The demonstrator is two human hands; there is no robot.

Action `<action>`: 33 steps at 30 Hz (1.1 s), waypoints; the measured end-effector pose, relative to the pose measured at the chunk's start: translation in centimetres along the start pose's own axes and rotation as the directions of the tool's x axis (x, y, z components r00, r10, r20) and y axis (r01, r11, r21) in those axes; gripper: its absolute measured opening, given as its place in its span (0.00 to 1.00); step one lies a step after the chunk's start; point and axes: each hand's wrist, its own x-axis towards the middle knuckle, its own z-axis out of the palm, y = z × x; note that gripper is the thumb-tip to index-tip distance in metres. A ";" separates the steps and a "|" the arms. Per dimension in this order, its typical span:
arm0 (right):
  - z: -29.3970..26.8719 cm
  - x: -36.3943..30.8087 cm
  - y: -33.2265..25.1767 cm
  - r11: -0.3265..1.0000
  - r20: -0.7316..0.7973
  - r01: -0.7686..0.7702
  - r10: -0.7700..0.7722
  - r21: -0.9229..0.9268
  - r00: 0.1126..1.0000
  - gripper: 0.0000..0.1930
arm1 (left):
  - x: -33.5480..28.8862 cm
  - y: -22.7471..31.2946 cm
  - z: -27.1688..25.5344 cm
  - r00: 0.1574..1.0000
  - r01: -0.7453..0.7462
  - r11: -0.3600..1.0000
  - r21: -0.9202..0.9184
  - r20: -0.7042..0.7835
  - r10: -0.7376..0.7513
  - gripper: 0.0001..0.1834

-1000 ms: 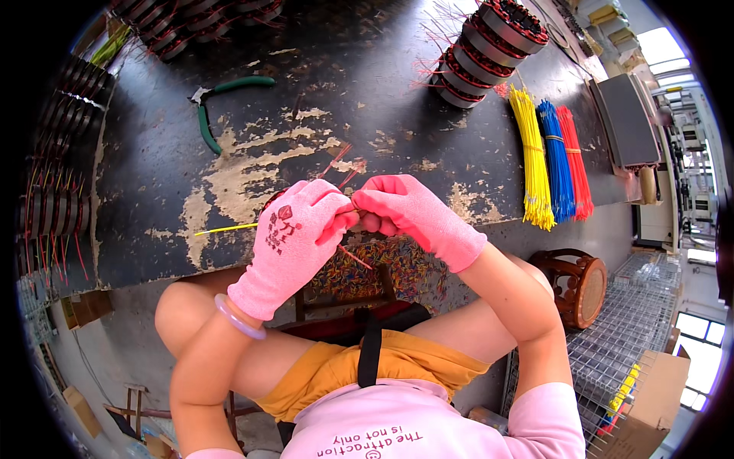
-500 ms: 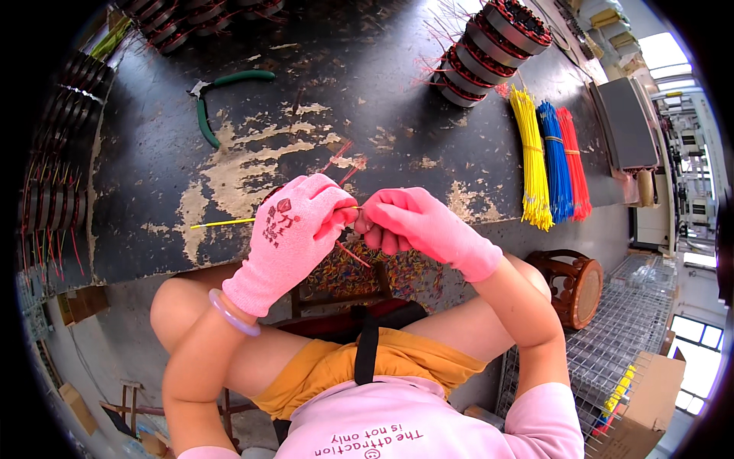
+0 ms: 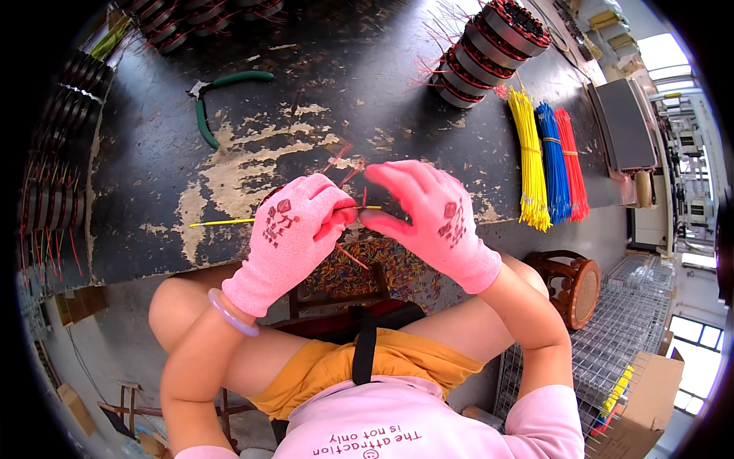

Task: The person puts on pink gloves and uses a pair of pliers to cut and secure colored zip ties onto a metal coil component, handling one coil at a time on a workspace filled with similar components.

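Note:
My left hand (image 3: 294,218), in a pink glove, pinches a thin yellow wire (image 3: 222,222). One long part of the wire sticks out to the left, while its short end shows past the fingertips on the right. Thin reddish wires (image 3: 337,156) fan out beyond the left hand, and another strand points down below it. A dark red edge peeks out behind that hand; most of it is hidden. My right hand (image 3: 442,218), also gloved in pink, has its thumb and fingers spread around the short wire end. The thumb is close to the left fingertips.
Green-handled cutting pliers (image 3: 235,78) lie farther back on the worn black table (image 3: 153,122). Stacked wound motor stators (image 3: 489,57) stand at the back right, near yellow (image 3: 529,164), blue (image 3: 554,164) and red (image 3: 572,164) wire bundles. More stators (image 3: 53,203) line the left side.
My right hand has opened from a pinch beside the left fingertips, its fingers lifting up and apart. The short yellow wire end now shows between the hands. My left hand has stayed put.

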 end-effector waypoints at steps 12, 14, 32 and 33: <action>-3.4 -2.1 -0.6 0.833 0.446 -0.524 0.406 0.179 0.798 0.17 | -0.3 0.3 -0.1 0.999 -0.035 0.999 0.037 -0.002 0.035 0.09; -2.5 -3.4 -0.6 0.964 0.494 -0.135 0.235 -0.230 0.837 0.18 | -0.3 0.3 -0.3 0.999 -0.041 0.998 0.039 0.012 0.041 0.09; 0.3 -1.3 -0.1 0.998 -0.052 0.025 -0.029 -0.066 0.998 0.14 | -0.4 0.0 0.0 0.999 -0.049 0.998 0.031 0.005 0.049 0.11; 0.9 -1.3 0.0 0.981 -0.083 0.109 -0.124 -0.163 0.989 0.15 | -0.4 0.0 0.1 0.999 -0.049 0.999 0.023 -0.007 0.049 0.10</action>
